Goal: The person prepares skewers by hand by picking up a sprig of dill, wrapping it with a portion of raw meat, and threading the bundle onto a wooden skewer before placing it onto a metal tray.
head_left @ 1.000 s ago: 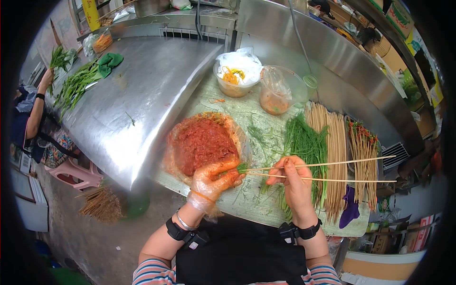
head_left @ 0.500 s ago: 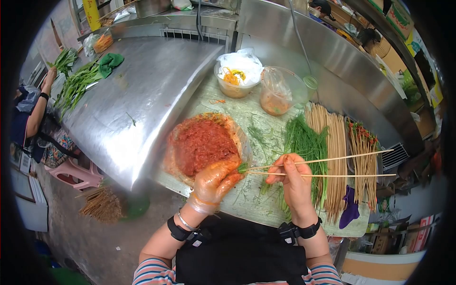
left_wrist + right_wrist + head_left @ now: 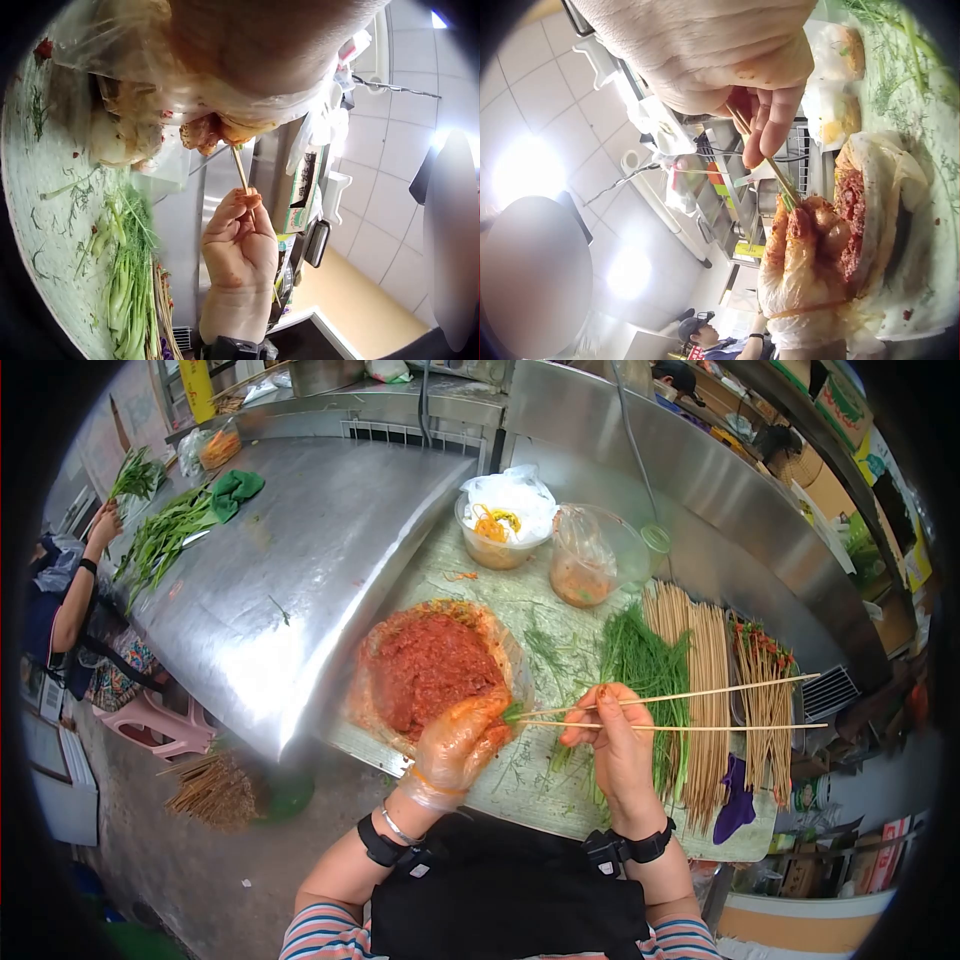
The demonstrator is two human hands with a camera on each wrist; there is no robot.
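Note:
My left hand (image 3: pixel 458 745), in a clear plastic glove smeared with red, curls round a small tuft of green herb (image 3: pixel 789 201) at the tips of two wooden skewers (image 3: pixel 745 728). The gloved fingers hide most of what lies inside them. Bare, with red-stained fingertips, my right hand (image 3: pixel 622 755) pinches both skewers a short way from those tips. Their long ends spread apart toward the right. Just beyond the left hand is a plastic-lined container of red minced filling (image 3: pixel 430 660).
Green dill (image 3: pixel 640 680) lies beside a row of bare skewers (image 3: pixel 705 690) and a bundle of red-tipped skewers (image 3: pixel 768 710). Two plastic tubs (image 3: pixel 497 550) stand behind. A purple cloth (image 3: pixel 735 800) lies near the board's edge. Another person's arm (image 3: pixel 78 595) is at far left.
My left hand has rolled so more of its back faces up. The skewers' long ends have swung slightly upward in the head view. The right hand keeps its pinch.

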